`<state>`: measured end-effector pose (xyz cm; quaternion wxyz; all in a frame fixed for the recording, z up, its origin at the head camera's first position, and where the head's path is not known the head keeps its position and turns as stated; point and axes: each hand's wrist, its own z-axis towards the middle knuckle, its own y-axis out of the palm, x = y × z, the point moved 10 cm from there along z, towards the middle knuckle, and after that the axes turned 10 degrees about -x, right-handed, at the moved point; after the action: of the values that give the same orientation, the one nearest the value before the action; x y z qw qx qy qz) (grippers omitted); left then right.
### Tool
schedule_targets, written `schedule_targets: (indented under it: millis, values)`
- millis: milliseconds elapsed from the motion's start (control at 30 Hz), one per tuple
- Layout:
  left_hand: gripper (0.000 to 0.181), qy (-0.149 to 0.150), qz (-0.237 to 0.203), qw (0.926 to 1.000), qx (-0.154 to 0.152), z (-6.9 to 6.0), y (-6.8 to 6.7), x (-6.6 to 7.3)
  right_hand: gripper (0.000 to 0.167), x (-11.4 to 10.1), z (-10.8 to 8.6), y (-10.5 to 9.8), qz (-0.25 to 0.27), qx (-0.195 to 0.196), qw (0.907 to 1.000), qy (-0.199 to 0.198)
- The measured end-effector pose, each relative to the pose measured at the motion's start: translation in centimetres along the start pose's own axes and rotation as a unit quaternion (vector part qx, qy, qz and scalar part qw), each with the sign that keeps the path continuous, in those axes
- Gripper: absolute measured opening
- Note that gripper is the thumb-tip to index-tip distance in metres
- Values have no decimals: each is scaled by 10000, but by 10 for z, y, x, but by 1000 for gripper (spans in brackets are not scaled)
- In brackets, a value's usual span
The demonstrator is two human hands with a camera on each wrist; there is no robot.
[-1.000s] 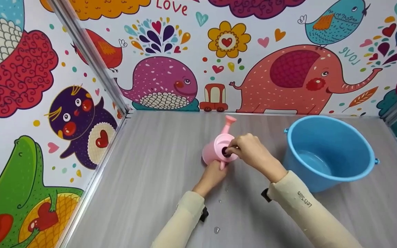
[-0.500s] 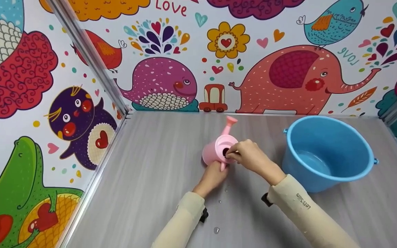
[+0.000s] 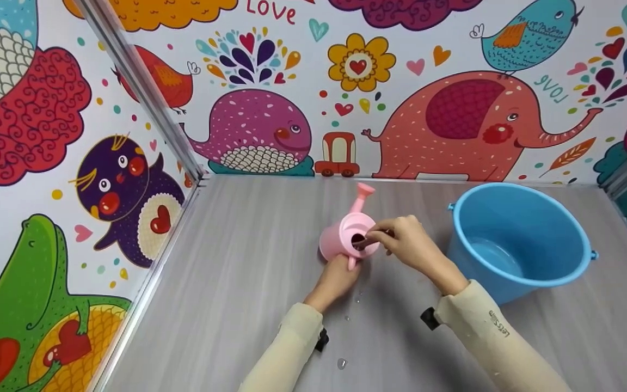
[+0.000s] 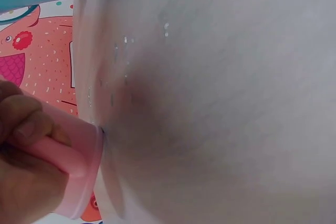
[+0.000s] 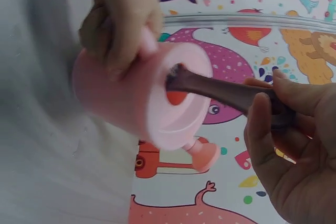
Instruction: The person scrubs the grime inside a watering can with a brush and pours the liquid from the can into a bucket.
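A pink watering can (image 3: 333, 243) with a spout stands on the table. My left hand (image 3: 336, 280) has its fingers curled round the can's handle (image 4: 52, 156), low at the near side. My right hand (image 3: 409, 245) pinches the end of a dark brush-like tool (image 5: 226, 92). The tool's far end is inside the round opening in the can's top, so its tip is partly hidden. Something orange-red (image 5: 177, 97) shows inside that opening in the right wrist view.
A large blue bucket (image 3: 520, 283) stands to the right of my right hand. Water drops (image 3: 342, 363) lie on the grey table (image 3: 237, 261) near my left forearm. Printed walls (image 3: 270, 65) rise at the back and left.
My right hand has moved a little to the right, away from the can's opening, and more of the dark tool shows. My left hand and the can have stayed in place.
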<state>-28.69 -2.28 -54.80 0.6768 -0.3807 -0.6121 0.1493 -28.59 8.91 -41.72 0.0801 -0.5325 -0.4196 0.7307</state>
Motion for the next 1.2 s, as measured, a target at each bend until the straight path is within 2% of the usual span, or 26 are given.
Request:
schedule_targets:
  millis: [133, 300, 467, 567, 700, 967, 1200]
  values:
    - [27, -109, -49, 9999, -60, 0, 2, -2, 15, 2, -3, 0, 76, 63, 10000, -16]
    - [23, -83, -31, 10000, -9, -1, 0, -1, 15, 5, -3, 4, 110, 85, 9999, 24]
    - [21, -197, -118, 9996, -133, -2, 3, -4, 16, 8, 0, 24, 23, -375, 9993, -30]
    - [19, -128, -16, 9998, -119, -2, 3, -2, 18, 6, 1, 33, -199, -603, 9978, -172]
    - [20, -26, 56, 10000, -36, -1, 1, 1, 17, 5, 2, 34, -278, -533, 9980, -214]
    - [26, -184, -92, 9997, -107, -2, 4, -3, 18, 14, -2, 31, 310, -680, 9971, -123]
    - [36, -194, -139, 9997, -56, -1, 1, -3, 23, 20, -10, 12, 821, -701, 9942, 38]
